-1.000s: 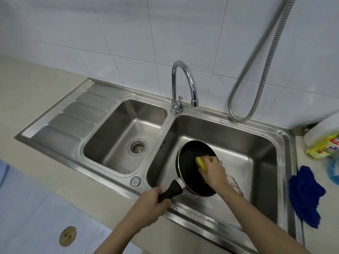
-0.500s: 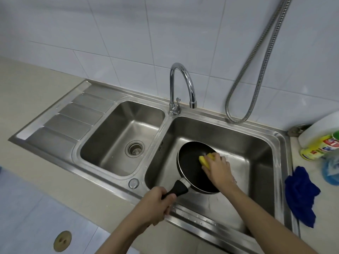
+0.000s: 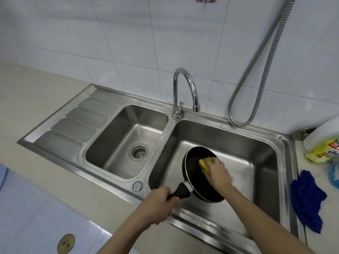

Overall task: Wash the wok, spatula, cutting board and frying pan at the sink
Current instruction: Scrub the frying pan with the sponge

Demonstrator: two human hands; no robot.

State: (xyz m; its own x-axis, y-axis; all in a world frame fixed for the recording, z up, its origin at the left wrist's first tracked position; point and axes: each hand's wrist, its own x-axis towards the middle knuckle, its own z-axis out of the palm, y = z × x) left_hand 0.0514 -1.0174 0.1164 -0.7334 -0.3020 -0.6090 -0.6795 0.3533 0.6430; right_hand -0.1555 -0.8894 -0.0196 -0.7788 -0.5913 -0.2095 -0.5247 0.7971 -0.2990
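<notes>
Fingers of the left hand (image 3: 158, 203) are curled tightly round the black handle (image 3: 180, 193) of the frying pan (image 3: 194, 176), while the fingers of the right hand (image 3: 218, 174) are bent over a yellow sponge (image 3: 205, 163), pressing it against the pan's dark inside. The pan sits tilted in the right basin of a steel double sink (image 3: 238, 136), its handle pointing toward the person over the front rim. No water is seen running from the curved tap (image 3: 185, 88). The pan looks rigid and fairly light, easily managed by one hand, though a wet or soapy coating would likely make its rim slippery; the thick handle is the safest place to hold it. The sponge is soft and squashes under the fingers. A blue cloth (image 3: 308, 198) lies on the counter to the right, near a yellow bottle (image 3: 322, 153).
</notes>
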